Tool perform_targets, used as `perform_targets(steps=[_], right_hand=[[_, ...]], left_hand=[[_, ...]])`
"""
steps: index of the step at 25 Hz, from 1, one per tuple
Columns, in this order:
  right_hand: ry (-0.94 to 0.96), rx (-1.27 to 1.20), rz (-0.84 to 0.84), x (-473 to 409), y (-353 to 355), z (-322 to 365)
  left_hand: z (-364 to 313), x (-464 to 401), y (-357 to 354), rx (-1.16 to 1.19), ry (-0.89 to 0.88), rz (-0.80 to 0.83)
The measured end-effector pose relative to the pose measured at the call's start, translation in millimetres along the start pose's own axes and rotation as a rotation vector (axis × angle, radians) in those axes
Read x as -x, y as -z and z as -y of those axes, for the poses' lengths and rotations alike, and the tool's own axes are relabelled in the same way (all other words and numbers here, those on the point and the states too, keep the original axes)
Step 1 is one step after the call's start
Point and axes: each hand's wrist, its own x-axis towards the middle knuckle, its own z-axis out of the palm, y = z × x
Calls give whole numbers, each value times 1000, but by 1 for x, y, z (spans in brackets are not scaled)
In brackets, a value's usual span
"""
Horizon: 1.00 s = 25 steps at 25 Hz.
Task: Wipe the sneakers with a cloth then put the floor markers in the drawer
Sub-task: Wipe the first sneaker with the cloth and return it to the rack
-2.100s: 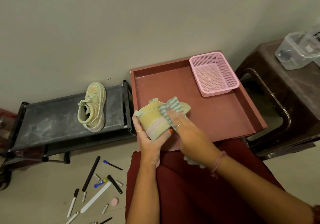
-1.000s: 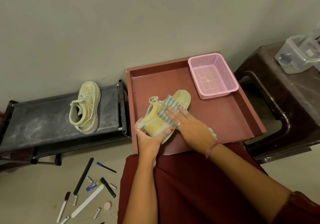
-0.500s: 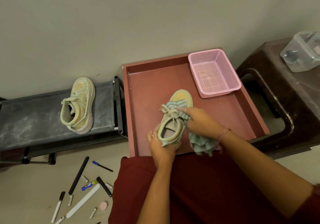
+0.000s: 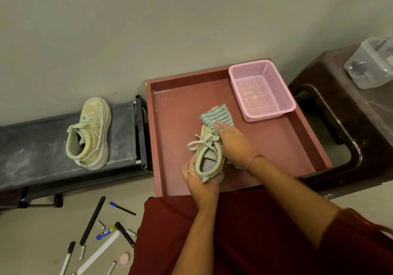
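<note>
The sneaker [image 4: 209,158] in work lies inside the red drawer [image 4: 276,147], near its front edge. Its long axis runs from the heel, nearest the person, to the toe, pointing away toward the wall. The opening faces up and the laces [image 4: 201,142] spill to the left side.

The left hand [image 4: 200,179] cups the heel from below and behind, fingers curled round it, and fixes the sneaker in place. The right hand [image 4: 232,142] lies on the right side of the upper, fingers fairly straight, and presses the striped cloth [image 4: 217,115] onto the toe. The cloth covers the toe cap; a second portion shows below the right wrist. The right hand is the nearer hand to the toe end; the left hand is the nearer to the heel.

Judgement: the wiping stroke runs along the long axis, so the heel grip must resist a push directed away from the person.

The pink basket [image 4: 262,91] stands in the far right corner of the drawer, apart from the sneaker. The second sneaker [image 4: 90,132] rests on the dark shoe rack [image 4: 32,145] to the left, well apart from both hands. The markers [image 4: 122,207] lie scattered on the floor at lower left, on the left-hand side, not yet collected.
</note>
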Motion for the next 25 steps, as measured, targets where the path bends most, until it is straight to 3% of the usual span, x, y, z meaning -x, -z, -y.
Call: perform_targets(steps=[5, 8, 9, 13, 16, 18, 22, 23, 25], right_hand=[[12, -58, 58, 0, 74, -29], [-123, -146, -267, -19, 79, -29], [-132, -163, -304, -25, 68, -23], [27, 117, -38, -16, -3, -8], [96, 11, 15, 1, 34, -19], [16, -67, 90, 1, 75, -26], [-125, -140, -248, -19, 83, -20], [-124, -134, -258, -22, 67, -15], [-54, -38, -125, -21, 22, -7]], left_hand=[[-3, 2, -1, 49, 10, -8], [-1, 1, -4, 55, 26, -26], [0, 0, -5, 51, 27, -29], [3, 1, -6, 45, 8, -32], [3, 1, -6, 27, 6, -16], [4, 3, -7, 16, -3, -11], [1, 3, -10, 16, 30, -60], [0, 4, -11, 11, 44, -61], [-2, 3, -11, -3, 49, -56]])
